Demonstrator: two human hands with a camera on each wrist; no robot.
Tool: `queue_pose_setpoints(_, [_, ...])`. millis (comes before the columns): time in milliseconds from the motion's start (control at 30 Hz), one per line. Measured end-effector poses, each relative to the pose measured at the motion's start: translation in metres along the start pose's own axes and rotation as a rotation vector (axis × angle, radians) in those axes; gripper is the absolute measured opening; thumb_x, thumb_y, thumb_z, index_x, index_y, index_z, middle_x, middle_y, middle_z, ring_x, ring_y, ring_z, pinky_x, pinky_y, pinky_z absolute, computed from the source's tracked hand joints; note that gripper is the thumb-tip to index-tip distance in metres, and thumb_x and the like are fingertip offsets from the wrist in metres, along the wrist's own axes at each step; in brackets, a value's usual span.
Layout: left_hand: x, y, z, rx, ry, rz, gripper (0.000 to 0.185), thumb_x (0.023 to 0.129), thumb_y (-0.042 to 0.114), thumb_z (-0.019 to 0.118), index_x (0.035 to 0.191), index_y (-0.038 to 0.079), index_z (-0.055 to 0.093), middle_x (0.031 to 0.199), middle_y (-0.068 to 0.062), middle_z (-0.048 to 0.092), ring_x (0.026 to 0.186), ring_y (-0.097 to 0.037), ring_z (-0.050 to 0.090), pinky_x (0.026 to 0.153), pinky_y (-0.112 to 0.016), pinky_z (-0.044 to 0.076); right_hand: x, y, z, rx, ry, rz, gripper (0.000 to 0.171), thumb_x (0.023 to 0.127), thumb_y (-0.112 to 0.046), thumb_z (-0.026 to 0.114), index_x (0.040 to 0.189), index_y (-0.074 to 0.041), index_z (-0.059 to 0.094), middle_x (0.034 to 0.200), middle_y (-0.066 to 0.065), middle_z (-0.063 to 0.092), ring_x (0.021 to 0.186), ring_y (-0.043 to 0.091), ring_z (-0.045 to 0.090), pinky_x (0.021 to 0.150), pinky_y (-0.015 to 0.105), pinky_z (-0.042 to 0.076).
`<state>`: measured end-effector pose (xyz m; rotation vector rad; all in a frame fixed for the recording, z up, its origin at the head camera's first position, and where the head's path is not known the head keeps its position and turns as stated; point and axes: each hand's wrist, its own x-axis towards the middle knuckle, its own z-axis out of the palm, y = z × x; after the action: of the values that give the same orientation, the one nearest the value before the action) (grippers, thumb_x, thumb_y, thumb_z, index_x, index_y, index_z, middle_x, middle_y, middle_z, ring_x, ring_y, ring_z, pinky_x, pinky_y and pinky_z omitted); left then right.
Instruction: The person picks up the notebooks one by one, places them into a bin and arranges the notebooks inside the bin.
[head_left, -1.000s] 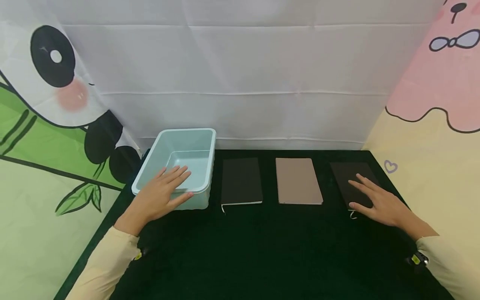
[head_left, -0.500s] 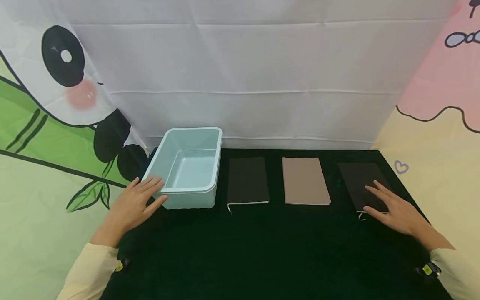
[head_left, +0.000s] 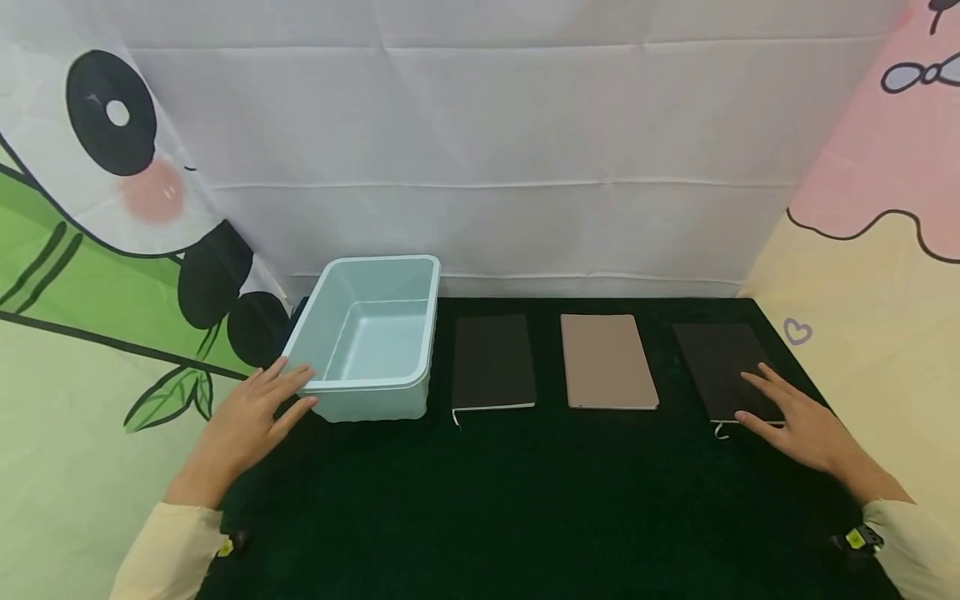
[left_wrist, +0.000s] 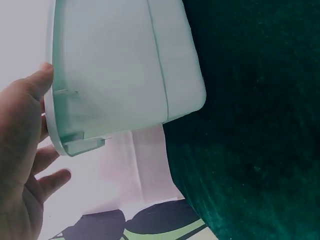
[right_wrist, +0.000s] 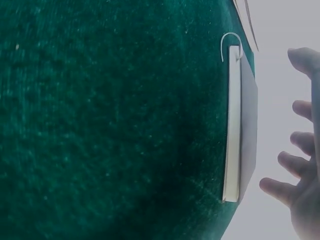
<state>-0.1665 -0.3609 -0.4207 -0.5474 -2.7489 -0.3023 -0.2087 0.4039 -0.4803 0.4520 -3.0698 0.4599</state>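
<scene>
A light blue plastic bin (head_left: pixel 386 337) stands at the table's left. My left hand (head_left: pixel 243 425) is at its near left corner, fingers spread and relaxed. In the left wrist view the thumb (left_wrist: pixel 42 80) lies against the bin's rim, and the other fingers are partly hidden behind that rim. My right hand (head_left: pixel 806 429) hovers over a black notebook (head_left: pixel 720 367) at the right, fingers loosely spread. The right wrist view shows a gap between those fingers (right_wrist: pixel 280 190) and the notebook (right_wrist: pixel 235 125), whose white ribbon hangs out.
Between the bin and the right notebook lie another black notebook (head_left: pixel 493 362) and a pinkish-beige notebook (head_left: pixel 609 362). All rest flat on a dark green cloth-covered table (head_left: pixel 540 500). A white cloth backdrop (head_left: pixel 480 150) rises behind the table.
My left hand has moved from over the bin to its near left corner. The right hand has drawn slightly back and right over the notebook. The bin and notebooks stay put.
</scene>
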Motion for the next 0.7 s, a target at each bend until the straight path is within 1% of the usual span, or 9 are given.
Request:
queue_pose_setpoints(133, [-0.001,-0.003,0.002,-0.051,0.082,0.023,0.054,0.089,0.023,0.080,0.139,0.010,0.064,0.139,-0.016,0.064,0.136,-0.045,0.051,0.094,-0.068,0.046,0.001,0.006,0.004,0.016,0.015,0.009,0.075,0.099,-0.046,0.064,0.155,-0.004,0.036,0.160,0.036,0.024,0.127,0.067,0.041,0.094,0.080,0.033])
queue_pose_setpoints(233, [-0.001,-0.004,0.005,-0.075,0.160,0.049,0.060,0.079,0.011,0.086,0.136,0.011,0.067,0.134,-0.015,0.067,0.132,-0.045,0.054,0.090,-0.065,0.049,0.003,0.012,0.008,0.038,0.021,0.031,0.075,0.100,-0.045,0.063,0.155,-0.003,0.035,0.160,0.037,0.024,0.128,0.069,0.039,0.095,0.081,0.030])
queue_pose_setpoints(300, [-0.001,-0.004,0.008,-0.078,0.210,0.060,0.063,0.074,0.007,0.088,0.133,0.012,0.069,0.130,-0.014,0.070,0.130,-0.045,0.057,0.088,-0.060,0.050,0.005,0.017,0.010,0.049,0.023,0.052,0.076,0.100,-0.046,0.062,0.156,-0.003,0.034,0.159,0.038,0.023,0.128,0.069,0.037,0.096,0.082,0.028])
queue_pose_setpoints(367, [-0.001,-0.005,0.011,-0.081,0.253,0.067,0.063,0.071,0.006,0.089,0.131,0.012,0.071,0.127,-0.013,0.071,0.128,-0.043,0.059,0.090,-0.052,0.050,0.007,0.021,0.011,0.055,0.021,0.072,0.077,0.100,-0.047,0.062,0.156,-0.002,0.033,0.159,0.038,0.023,0.129,0.070,0.035,0.096,0.082,0.027])
queue_pose_setpoints(433, [-0.001,-0.005,0.013,-0.087,0.283,0.073,0.060,0.072,0.007,0.088,0.129,0.012,0.072,0.126,-0.012,0.072,0.126,-0.042,0.060,0.098,-0.036,0.048,0.008,0.025,0.012,0.058,0.016,0.089,0.078,0.101,-0.047,0.061,0.156,-0.002,0.031,0.158,0.039,0.022,0.130,0.070,0.033,0.097,0.082,0.026])
queue_pose_setpoints(500, [-0.001,-0.005,0.015,-0.102,0.305,0.074,0.058,0.072,0.006,0.087,0.128,0.012,0.073,0.124,-0.012,0.073,0.125,-0.041,0.061,0.103,-0.019,0.041,0.008,0.029,0.011,0.063,0.007,0.102,0.078,0.101,-0.048,0.060,0.157,-0.001,0.030,0.158,0.040,0.021,0.130,0.071,0.032,0.097,0.083,0.025])
queue_pose_setpoints(567, [0.000,-0.004,0.017,-0.115,0.325,0.067,0.055,0.072,0.005,0.087,0.126,0.011,0.074,0.123,-0.012,0.073,0.123,-0.042,0.062,0.102,-0.006,0.031,0.008,0.032,0.011,0.068,-0.007,0.115,0.078,0.102,-0.048,0.058,0.157,-0.001,0.028,0.158,0.042,0.020,0.128,0.073,0.032,0.096,0.083,0.025])
queue_pose_setpoints(600, [0.001,-0.004,0.017,-0.120,0.330,0.061,0.055,0.072,0.003,0.087,0.125,0.011,0.075,0.122,-0.012,0.074,0.123,-0.042,0.062,0.100,-0.003,0.027,0.008,0.034,0.011,0.072,-0.016,0.123,0.079,0.102,-0.048,0.057,0.158,-0.001,0.027,0.157,0.043,0.019,0.127,0.074,0.032,0.096,0.083,0.025])
queue_pose_setpoints(700, [0.002,-0.002,0.018,-0.136,0.333,0.029,0.053,0.072,0.000,0.087,0.122,0.012,0.076,0.120,-0.012,0.074,0.124,-0.041,0.062,0.099,-0.002,0.026,0.008,0.039,0.010,0.072,-0.039,0.155,0.080,0.103,-0.050,0.054,0.159,-0.001,0.024,0.155,0.046,0.018,0.124,0.076,0.033,0.096,0.083,0.027])
